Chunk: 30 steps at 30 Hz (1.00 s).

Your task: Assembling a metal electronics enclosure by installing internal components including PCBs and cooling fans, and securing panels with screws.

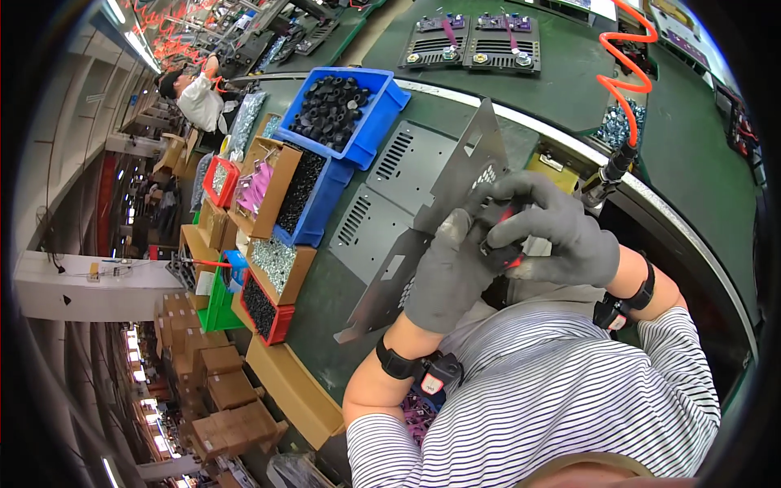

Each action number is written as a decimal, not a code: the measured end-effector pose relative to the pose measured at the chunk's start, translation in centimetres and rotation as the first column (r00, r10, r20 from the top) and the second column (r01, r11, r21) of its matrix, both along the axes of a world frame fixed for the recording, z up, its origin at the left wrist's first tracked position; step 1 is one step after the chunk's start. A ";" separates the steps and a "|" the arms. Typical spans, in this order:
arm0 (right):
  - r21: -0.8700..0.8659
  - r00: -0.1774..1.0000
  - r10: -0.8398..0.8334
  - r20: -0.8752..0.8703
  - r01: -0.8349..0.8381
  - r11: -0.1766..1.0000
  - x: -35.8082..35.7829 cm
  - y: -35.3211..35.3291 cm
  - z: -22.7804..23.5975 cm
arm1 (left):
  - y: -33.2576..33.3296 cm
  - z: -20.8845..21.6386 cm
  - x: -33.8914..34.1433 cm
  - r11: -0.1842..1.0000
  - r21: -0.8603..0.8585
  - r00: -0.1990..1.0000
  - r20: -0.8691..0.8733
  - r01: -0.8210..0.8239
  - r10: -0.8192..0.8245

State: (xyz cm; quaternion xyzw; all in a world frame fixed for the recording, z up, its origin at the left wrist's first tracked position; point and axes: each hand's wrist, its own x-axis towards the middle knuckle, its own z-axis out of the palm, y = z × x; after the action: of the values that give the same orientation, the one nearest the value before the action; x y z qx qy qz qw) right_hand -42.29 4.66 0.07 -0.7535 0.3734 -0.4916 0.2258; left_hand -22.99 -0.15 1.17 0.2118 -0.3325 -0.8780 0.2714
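Close together in front of my striped shirt, my gloved hands meet around a small black-and-red part (pixel 511 259), mostly hidden by the fingers. My left hand (pixel 451 276) is closed on its left side, thumb pointing up. The fingers of my right hand (pixel 557 232) curl and pinch it from the right. Just beyond and left of the hands lie two bent grey sheet-metal panels, a farther one (pixel 415 163) and a nearer one (pixel 366 232). Both have rows of slots and upright flanges with cut-outs. The farther panel's flange rises right behind my fingers.
An air screwdriver (pixel 610 172) on an orange coiled hose (pixel 626 77) is right of my right hand. Blue bins (pixel 389 98) of black parts, cardboard boxes (pixel 281 191) and a red tray (pixel 283 325) line the left. Two assembled plates (pixel 472 61) lie beyond the rail. Another person (pixel 199 102) works far left.
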 end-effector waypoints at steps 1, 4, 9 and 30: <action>-0.014 0.999 -0.030 -0.035 0.029 0.999 0.0 0.0 0.0 | 0.0 0.1 -0.1 1.000 0.001 1.000 -0.014 -0.015 0.015; 0.026 0.978 0.113 0.174 -0.119 0.992 -0.2 -0.3 -0.2 | 0.3 0.1 0.1 0.999 0.046 0.997 -0.073 -0.016 0.019; 0.171 0.799 0.054 0.598 -0.193 0.966 -0.5 -1.6 -0.7 | 0.4 0.3 0.3 0.998 0.053 0.999 0.001 0.035 -0.035; 0.296 0.777 -0.055 0.627 -0.173 0.940 -1.6 -6.1 -1.2 | -7.4 14.5 -2.1 -0.038 -0.335 0.271 0.685 0.942 0.677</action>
State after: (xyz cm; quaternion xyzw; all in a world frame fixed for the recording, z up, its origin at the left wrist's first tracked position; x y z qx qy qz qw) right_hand -43.88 -1.45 -1.12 -0.5085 0.3312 -0.6351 0.4779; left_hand -25.08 -7.53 15.70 0.3414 -0.9349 -0.0277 -0.0924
